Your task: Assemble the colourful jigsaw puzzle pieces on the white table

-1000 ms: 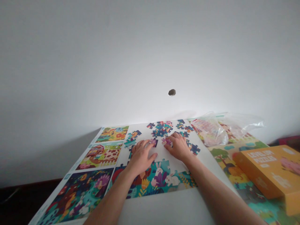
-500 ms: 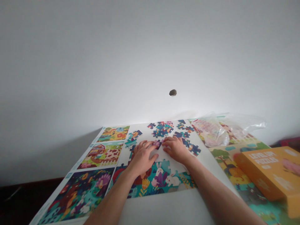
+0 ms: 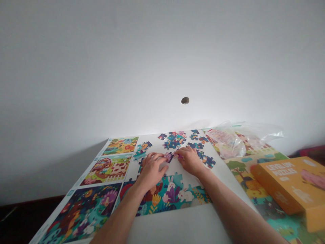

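Note:
Both hands rest on a white table [image 3: 177, 223] over a jigsaw. My left hand [image 3: 151, 168] lies flat with its fingertips on a small purple puzzle piece [image 3: 168, 157]. My right hand [image 3: 189, 159] pinches a pink-purple piece [image 3: 179, 156] right beside it, so the two pieces touch or nearly touch. Just below the hands lies the joined lower strip of the puzzle [image 3: 175, 193], with white rabbits and flowers. Loose dark blue pieces [image 3: 175, 140] are scattered beyond the hands.
A sheet of reference pictures [image 3: 101, 179] lies at the left. A clear plastic bag [image 3: 228, 140] sits at the back right on a colourful poster [image 3: 254, 176]. An orange puzzle box [image 3: 291, 183] stands at the right. A white wall rises behind the table.
The two hands have drawn together: the purple piece under my left fingers and the pink piece in my right hand now meet. The view has shifted slightly.

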### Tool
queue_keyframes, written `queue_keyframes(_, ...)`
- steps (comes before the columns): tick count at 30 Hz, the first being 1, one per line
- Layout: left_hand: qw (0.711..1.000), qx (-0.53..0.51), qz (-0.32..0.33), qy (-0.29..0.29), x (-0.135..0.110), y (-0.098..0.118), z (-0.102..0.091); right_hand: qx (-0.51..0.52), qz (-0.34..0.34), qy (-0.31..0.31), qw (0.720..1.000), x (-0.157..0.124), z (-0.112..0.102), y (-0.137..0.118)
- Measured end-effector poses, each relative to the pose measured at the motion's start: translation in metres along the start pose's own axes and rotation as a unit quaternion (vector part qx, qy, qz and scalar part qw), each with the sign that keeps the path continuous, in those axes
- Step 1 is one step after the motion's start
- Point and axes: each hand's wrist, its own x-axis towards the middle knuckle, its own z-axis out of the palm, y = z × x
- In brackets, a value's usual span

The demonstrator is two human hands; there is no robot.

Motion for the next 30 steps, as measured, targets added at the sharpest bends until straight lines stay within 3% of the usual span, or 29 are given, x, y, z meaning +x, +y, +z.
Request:
queue_keyframes(5, 0.999, -0.004, -0.035, 0.011, 0.002, 0.001, -0.001, -0.014, 0.045, 0.026, 0.999, 0.000, 0.002, 0.003)
queue_keyframes(14, 1.000, -0.009, 0.001, 0.005, 0.000, 0.001, 0.001, -0.006, 0.033, 0.028, 0.999, 0.001, 0.006, 0.003)
queue_keyframes(20, 1.000, 0.014, -0.014, 0.005, -0.001, 0.002, -0.001, 0.001, 0.028, 0.023, 0.999, 0.001, 0.008, 0.004)
queue_keyframes(25, 1.000, 0.010, 0.006, -0.003, 0.000, 0.007, -0.005, -0.022, 0.029, 0.015, 0.999, -0.005, 0.008, -0.013)
queue_keyframes(30, 0.999, -0.011, 0.047, -0.024, -0.001, 0.008, -0.006, -0.063, 0.086, 0.051, 0.993, -0.014, 0.014, -0.034)
